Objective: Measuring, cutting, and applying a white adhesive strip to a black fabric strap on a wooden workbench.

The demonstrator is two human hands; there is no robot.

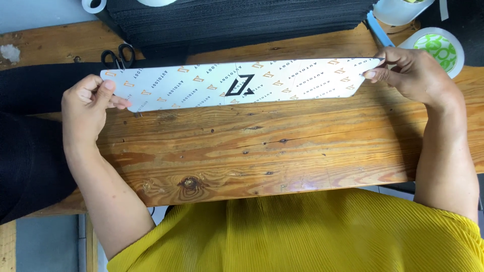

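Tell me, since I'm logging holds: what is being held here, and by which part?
A long white printed card, held by its two ends: left hand pinches the left end, right hand the right, over the wooden table.

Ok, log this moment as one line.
left hand: grips card strip left end | right hand: pinches right end | strip: flat over wooden bench

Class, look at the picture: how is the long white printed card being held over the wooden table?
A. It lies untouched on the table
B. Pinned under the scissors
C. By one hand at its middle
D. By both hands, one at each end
D: the left hand pinches one end of the white printed card and the right hand pinches the other, above the wooden table.
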